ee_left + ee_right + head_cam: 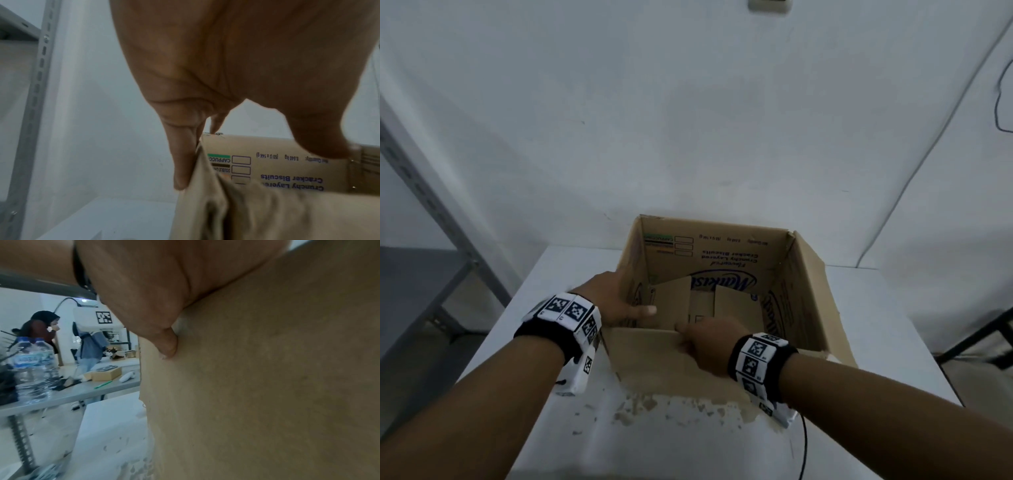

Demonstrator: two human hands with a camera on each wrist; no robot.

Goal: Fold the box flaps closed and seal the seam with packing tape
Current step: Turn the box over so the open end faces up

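Ideally, with the open box (722, 274) on the table (544, 274), the left hand (616, 301) gripping its left flap (631, 274) and the right hand (709, 346) clutching the near flap (654, 359) fold each inward along its crease, side flap first.

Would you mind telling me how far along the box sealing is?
Nothing is sealed: the brown cardboard box is open on the white table. The left hand holds its left wall, and the right hand grips the near flap. Folding and taping remain; no tape is visible.
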